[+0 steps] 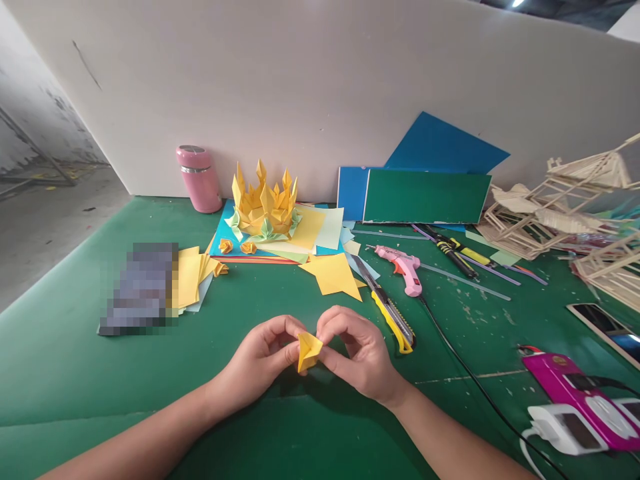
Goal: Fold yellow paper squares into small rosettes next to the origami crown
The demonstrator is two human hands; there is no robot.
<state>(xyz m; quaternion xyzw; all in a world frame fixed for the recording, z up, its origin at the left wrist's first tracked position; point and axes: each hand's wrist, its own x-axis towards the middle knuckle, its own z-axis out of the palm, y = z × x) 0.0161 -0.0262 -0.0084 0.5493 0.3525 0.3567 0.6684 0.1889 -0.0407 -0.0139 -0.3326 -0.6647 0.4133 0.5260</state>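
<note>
Between both hands, above the green table, is a small piece of folded yellow paper (309,352). My left hand (267,350) pinches its left side with thumb and fingers. My right hand (357,350) grips the right edge, thumb against the paper. Beyond the hands stands a yellow folded-paper crown (265,210) with light green paper pieces around its base. Two small yellow paper roses (249,247) lie in front of it, and a further yellow folded piece (221,269) is left of them. Yellow paper sheets (333,272) lie just past my hands.
Right of my hands are a yellow utility knife (393,317) and a pink glue gun (401,265) with a trailing black cord. A magenta power strip (575,393), a phone (607,330) and wooden stick models (540,213) occupy the right side. A pink flask (199,180) stands back left.
</note>
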